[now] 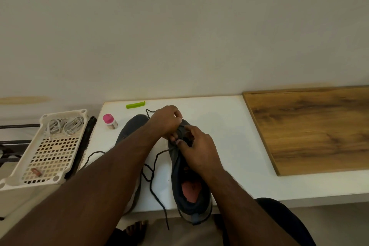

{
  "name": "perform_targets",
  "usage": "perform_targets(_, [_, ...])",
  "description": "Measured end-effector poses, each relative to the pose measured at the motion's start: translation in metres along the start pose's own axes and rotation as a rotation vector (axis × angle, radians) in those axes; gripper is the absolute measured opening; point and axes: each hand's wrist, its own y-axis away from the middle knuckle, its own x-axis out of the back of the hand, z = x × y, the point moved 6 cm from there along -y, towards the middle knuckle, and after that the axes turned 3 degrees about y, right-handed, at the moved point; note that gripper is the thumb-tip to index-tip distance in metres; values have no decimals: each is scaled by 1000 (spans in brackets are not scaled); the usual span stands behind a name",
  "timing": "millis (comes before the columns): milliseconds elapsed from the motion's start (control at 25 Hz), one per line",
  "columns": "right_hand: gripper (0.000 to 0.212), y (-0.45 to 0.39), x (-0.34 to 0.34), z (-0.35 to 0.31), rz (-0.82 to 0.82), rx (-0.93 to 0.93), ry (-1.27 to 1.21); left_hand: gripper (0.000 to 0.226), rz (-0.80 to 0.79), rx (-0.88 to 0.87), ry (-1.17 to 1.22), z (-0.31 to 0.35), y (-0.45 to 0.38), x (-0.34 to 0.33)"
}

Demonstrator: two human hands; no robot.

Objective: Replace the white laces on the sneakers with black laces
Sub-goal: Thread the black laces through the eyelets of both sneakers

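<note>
both my hands sit at the toe end of the right shoe (189, 191) on the white table (229, 126), left hand (166, 123) and right hand (196, 149) each pinching the black lace (152, 179) to thread the eyelets. heel faces me for easy reach; the left shoe (132, 128) waits beside it and the white laces (64, 125) are parked in the basket (48, 156).

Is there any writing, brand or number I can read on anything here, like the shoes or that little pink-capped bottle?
No text can be read in this picture.
Insole of the right sneaker: a small dark mark on the pink lining, too blurred to read.
Tongue of the same sneaker: a faint orange tag by the right hand, too small to read.
Pink-capped bottle: label too blurred to read.
Small brown item in the basket: no legible marking.
</note>
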Motion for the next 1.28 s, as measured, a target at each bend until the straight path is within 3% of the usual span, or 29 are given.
perform_targets(80, [25,4,3,-14,6,142,-63,10,32,-10,6,-6,-3,5])
perform_targets(200, [20,11,4,-25,-76,225,-164,19,57,-129,-285,-8,-10,6])
perform_targets(400, [17,-3,18,3,49,-49,-107,57,-83,-212,-568,-2,-17,-14])
perform_targets(520, [30,-8,14,20,-45,-162,-40,69,-202,-148,-624,-3,-15,-26])
perform_targets(640, [48,-9,2,28,-167,-196,9,57,-243,-35,-484,-7,-7,-27])
perform_targets(720, [45,-8,-2,28,-187,-200,49,38,-220,4,-346,-10,-5,-26])
perform_targets(840, [31,-4,1,26,-165,-195,103,12,-147,-149,-387,0,-7,-20])
perform_targets(960, [16,-4,9,26,-117,-229,156,13,-144,-251,-511,4,-6,-13])
perform_targets(1120, [16,-4,12,26,-86,-235,173,19,-175,-307,-578,-2,0,-20])
perform_targets(1280, [16,-4,14,27,-50,-224,125,8,17,-368,-417,-1,13,-5])
